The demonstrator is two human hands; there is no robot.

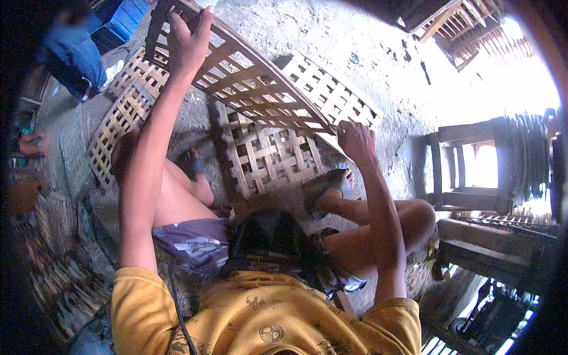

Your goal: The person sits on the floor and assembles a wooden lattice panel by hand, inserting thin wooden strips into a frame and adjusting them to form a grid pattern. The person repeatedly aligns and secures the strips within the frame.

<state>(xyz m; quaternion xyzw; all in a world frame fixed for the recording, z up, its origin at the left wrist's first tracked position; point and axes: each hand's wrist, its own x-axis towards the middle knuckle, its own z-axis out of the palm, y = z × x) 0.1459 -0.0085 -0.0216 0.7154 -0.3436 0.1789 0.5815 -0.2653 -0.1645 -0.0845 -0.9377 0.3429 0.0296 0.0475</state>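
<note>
A lattice panel of woven flat strips, like split bamboo [267, 72], is held up at a slant in front of me. My left hand [190, 44] is closed around its upper left edge, thumb pointing up. At its lower right corner, my right hand [356, 141] grips the edge with curled fingers. Below it, between my feet, a second woven panel [269, 157] lies on the floor, partly covered by the raised one. Another pale panel [340, 94] shows behind, to the right. More woven lattice [121, 118] lies beyond my left forearm.
Wooden frames [467, 135] like benches stand at the right, with a stack of dark slats beside them. Loose strips [62, 272] are heaped at the lower left. Far left, a person in blue [80, 56] is near blue crates [121, 23]. My bent legs flank the floor panel.
</note>
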